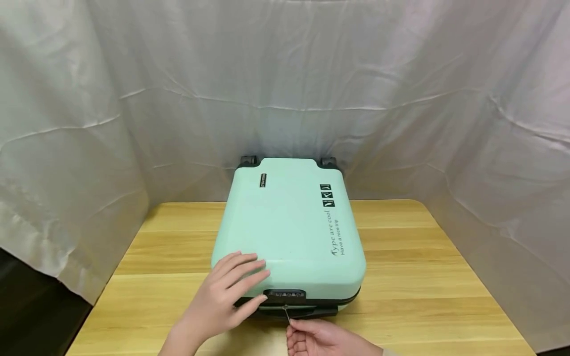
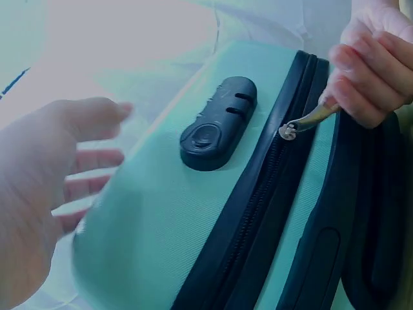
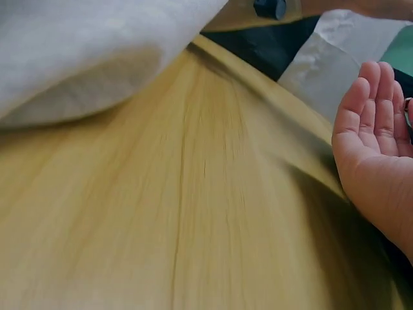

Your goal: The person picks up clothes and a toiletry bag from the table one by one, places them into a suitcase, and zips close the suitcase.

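A mint green hard-shell suitcase (image 1: 289, 222) lies flat on a wooden table (image 1: 423, 277), wheels at the far end. My left hand (image 1: 227, 291) rests flat with straight fingers on the lid's near left corner, beside the dark combination lock (image 1: 285, 295) (image 2: 216, 123). My right hand (image 1: 311, 336) (image 2: 371, 64) pinches the metal zipper pull (image 1: 286, 312) (image 2: 310, 119) at the suitcase's near edge, just below the lock. The black zipper track (image 2: 258, 200) runs along the seam. In the right wrist view only the right hand's (image 3: 374, 148) palm edge and curled fingers show, above the table top (image 3: 161, 213).
White cloth (image 1: 285, 84) hangs as a backdrop behind and on both sides of the table. Black wheels (image 1: 248, 160) stick out at the suitcase's far end. Bare wood lies left and right of the suitcase.
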The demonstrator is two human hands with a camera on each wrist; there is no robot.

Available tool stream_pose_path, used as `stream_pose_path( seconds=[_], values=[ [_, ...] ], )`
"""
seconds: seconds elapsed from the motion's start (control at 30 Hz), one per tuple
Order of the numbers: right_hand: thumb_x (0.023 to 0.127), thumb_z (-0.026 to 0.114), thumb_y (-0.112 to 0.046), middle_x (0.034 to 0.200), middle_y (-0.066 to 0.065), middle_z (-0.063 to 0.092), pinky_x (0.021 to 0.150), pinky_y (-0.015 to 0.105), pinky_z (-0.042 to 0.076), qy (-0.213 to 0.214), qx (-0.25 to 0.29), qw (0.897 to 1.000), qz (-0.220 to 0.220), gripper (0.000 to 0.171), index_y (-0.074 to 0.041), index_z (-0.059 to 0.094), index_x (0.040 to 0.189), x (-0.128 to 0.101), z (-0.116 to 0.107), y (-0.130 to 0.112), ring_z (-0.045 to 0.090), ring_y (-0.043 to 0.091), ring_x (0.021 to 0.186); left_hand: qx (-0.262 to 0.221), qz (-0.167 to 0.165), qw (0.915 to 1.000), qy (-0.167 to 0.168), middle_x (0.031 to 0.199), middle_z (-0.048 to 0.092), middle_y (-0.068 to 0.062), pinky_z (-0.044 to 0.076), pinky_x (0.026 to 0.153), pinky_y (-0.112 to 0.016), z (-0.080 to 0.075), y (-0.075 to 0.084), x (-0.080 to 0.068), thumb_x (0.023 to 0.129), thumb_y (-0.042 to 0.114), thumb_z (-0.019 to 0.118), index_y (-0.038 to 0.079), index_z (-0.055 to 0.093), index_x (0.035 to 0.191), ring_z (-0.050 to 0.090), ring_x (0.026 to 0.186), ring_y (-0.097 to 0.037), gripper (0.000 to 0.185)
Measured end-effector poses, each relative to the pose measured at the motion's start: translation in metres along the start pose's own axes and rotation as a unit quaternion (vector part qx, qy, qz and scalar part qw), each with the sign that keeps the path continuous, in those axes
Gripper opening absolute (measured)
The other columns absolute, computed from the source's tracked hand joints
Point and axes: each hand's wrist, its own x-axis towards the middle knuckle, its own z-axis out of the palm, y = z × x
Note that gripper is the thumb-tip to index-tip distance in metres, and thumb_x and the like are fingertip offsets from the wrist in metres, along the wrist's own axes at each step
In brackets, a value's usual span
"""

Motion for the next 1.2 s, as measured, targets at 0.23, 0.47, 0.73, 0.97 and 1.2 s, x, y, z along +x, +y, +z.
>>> stream_pose_path(
  seconds=[0.23,0.47,0.73,0.97,1.2],
  values=[
    [0.106,0.037,-0.029,0.102,-0.005,0.068,0.095,0.021,0.051,0.011,0.014,1.0,-0.003,0.03,-0.015,0.064,0.108,-0.032,-0.017,-0.005,0.066,0.007,0.099,-0.186,0.002,0.9826,0.001,0.1,0.072,-0.008,0.052,0.087,-0.024,-0.009,0.008,-0.005,0.091,0.016,0.069,0.001,0.069,0.114,0.067,0.094,-0.018,0.028],
    [0.107,0.033,-0.02,0.112,0.002,0.069,0.1,0.026,0.05,-0.006,-0.033,0.999,-0.035,0.032,-0.007,0.06,0.118,-0.065,-0.036,-0.017,0.066,0.013,0.109,-0.338,-0.094,0.9193,-0.177,0.119,0.069,-0.005,0.053,0.091,-0.024,-0.012,0.012,-0.024,0.09,0.01,0.068,0.012,0.059,0.13,0.065,0.109,-0.013,0.041],
    [0.104,0.039,-0.013,0.118,0.008,0.07,0.099,0.032,0.052,0.047,-0.172,0.984,-0.03,0.036,0.007,0.052,0.13,-0.102,-0.045,-0.042,0.067,0.018,0.112,-0.532,-0.217,0.7518,-0.323,0.131,0.063,-0.016,0.05,0.102,-0.03,0.002,0.002,-0.04,0.096,0.008,0.058,0.003,0.055,0.136,0.06,0.123,-0.015,0.04],
    [0.104,0.037,-0.01,0.125,0.013,0.066,0.1,0.036,0.051,0.069,-0.239,0.967,-0.063,0.04,0.014,0.044,0.135,-0.131,-0.046,-0.063,0.065,0.022,0.116,-0.636,-0.354,0.5899,-0.35,0.142,0.05,-0.026,0.045,0.104,-0.022,0.011,-0.002,-0.055,0.103,0.015,0.046,-0.004,0.044,0.143,0.054,0.13,-0.015,0.044],
    [0.103,0.039,-0.007,0.126,0.018,0.063,0.101,0.035,0.05,0.146,-0.331,0.924,-0.125,0.039,0.019,0.038,0.133,-0.163,-0.039,-0.09,0.063,0.024,0.116,-0.688,-0.378,0.5014,-0.364,0.154,0.031,-0.027,0.04,0.112,-0.039,0.018,-0.009,-0.071,0.106,0.017,0.038,-0.005,0.025,0.151,0.042,0.141,-0.019,0.052]
  ],
)
